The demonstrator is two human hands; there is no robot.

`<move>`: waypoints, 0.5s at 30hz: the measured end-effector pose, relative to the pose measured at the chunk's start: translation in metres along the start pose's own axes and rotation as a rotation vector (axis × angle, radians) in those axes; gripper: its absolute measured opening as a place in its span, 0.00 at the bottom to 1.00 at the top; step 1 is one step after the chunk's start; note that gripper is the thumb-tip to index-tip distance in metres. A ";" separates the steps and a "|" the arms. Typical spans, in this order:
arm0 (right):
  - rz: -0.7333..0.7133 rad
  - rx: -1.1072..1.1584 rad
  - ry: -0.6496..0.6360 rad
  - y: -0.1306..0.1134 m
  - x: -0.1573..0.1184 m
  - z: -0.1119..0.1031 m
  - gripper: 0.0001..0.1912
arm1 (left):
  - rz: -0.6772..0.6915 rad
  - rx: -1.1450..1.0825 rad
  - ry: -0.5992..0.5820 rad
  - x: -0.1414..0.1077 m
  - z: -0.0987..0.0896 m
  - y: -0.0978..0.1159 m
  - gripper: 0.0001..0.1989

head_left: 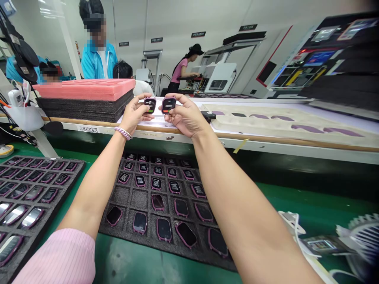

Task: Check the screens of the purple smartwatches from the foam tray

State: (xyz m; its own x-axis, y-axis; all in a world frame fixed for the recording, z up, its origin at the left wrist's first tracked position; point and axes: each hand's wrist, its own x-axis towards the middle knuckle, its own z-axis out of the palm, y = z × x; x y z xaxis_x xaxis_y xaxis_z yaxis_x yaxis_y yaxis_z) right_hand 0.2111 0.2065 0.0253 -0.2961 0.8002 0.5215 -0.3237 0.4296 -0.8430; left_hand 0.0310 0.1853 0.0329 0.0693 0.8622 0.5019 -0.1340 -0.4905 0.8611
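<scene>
My left hand (136, 114) grips a purple-framed smartwatch body (150, 105), its lit screen showing text and a green strip. In my right hand (185, 116) is a second purple-framed watch body (168, 104), lit, with an orange-red strip near the bottom. Both are upright side by side over the white shelf (158, 114), a small gap between them. Below my arms lies a black foam tray (139, 199) holding rows of similar watch bodies; several at the back show text, the front ones are dark. Two of its pockets, at the left, hold nothing.
Another foam tray (77, 167) of watches lies at the left. Pink foam (89, 88) is stacked on black foam at the shelf's left. A beige tray (251, 125) with purple bands sits right. A fan (363, 236) stands lower right. Several people are beyond the shelf.
</scene>
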 end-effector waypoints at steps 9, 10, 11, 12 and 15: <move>0.058 0.043 0.077 -0.019 -0.026 0.027 0.27 | -0.107 -0.122 0.134 -0.036 -0.001 0.034 0.19; 0.046 0.039 0.077 -0.020 -0.035 0.029 0.27 | -0.079 -0.133 0.134 -0.052 -0.001 0.043 0.18; 0.038 0.038 0.079 -0.020 -0.045 0.030 0.27 | -0.031 -0.152 0.131 -0.071 -0.002 0.054 0.17; 0.034 0.038 0.082 -0.020 -0.056 0.031 0.27 | 0.008 -0.165 0.123 -0.092 -0.003 0.065 0.17; 0.053 0.048 0.091 -0.022 -0.091 0.031 0.28 | 0.194 -0.145 0.194 -0.159 -0.008 0.100 0.14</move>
State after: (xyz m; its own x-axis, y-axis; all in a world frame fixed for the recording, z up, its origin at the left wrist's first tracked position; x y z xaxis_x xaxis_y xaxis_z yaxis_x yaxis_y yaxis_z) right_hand 0.2174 0.1107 0.0006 -0.2314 0.8570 0.4604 -0.3531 0.3670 -0.8606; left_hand -0.0018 0.0002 0.0389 -0.1596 0.7690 0.6190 -0.2664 -0.6374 0.7230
